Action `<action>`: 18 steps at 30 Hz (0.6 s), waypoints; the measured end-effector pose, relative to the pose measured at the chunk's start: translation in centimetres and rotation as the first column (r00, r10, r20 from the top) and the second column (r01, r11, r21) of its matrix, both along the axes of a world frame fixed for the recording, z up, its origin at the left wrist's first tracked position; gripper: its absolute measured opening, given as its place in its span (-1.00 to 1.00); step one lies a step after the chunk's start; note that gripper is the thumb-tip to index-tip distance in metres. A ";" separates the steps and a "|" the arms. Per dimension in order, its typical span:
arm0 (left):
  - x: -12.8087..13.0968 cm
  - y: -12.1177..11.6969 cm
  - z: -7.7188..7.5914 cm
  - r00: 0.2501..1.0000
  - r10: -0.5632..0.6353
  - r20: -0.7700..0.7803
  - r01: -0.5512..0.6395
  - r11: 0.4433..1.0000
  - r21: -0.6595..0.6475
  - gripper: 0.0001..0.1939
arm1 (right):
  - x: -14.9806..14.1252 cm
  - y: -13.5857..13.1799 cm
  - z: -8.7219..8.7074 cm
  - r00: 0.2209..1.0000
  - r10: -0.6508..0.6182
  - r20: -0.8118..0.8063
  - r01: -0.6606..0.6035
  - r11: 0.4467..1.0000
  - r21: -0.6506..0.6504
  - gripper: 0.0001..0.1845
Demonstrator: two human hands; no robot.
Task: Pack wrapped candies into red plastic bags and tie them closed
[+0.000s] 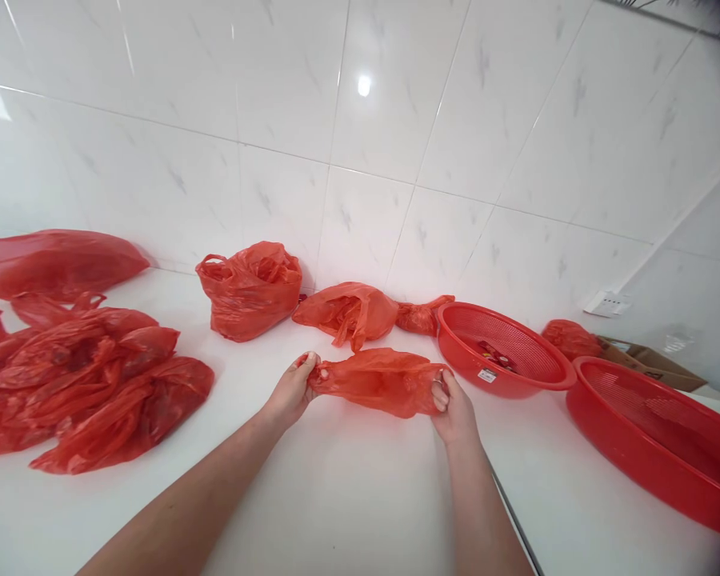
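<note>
Red plastic bag (379,382) stretched just above the bench (348,480), left hand (291,392) grip pinching one end, right hand (453,408) pinching the other. Bag contents not visible. Nearest red basket (504,352) holds small unclear items; far-right basket (660,440) cut off.

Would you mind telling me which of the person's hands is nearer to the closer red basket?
The right hand, just left of the red basket; the left hand is farther left, across the held plastic bag.

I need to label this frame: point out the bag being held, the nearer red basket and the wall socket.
held red bag (377,382), head view, middle of the crumpled plastic.
nearer red basket (630,448), head view, its outer wall.
wall socket (606,303), head view, its white faceplate.
</note>
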State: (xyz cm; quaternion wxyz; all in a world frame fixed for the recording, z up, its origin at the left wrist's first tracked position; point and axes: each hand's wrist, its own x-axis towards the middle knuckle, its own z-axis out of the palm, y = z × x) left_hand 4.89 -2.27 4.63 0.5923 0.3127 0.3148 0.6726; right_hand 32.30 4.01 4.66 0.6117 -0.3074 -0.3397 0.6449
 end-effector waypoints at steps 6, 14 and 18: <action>0.5 -0.9 1.1 0.995 0.003 0.098 -0.008 0.999 0.042 -0.74 | 0.3 -0.6 2.1 0.907 -0.383 0.172 0.363 0.921 0.138 -0.81; 1.7 -2.5 2.7 0.995 -0.101 0.024 0.098 0.991 0.089 -0.71 | -5.0 -6.0 3.9 0.411 -0.789 0.457 0.167 0.558 0.813 -0.81; 2.5 -4.0 3.1 0.980 -0.183 -0.072 0.188 0.980 0.070 -0.68 | -7.1 -4.2 1.6 0.353 -0.512 0.783 -0.164 0.790 0.591 -0.73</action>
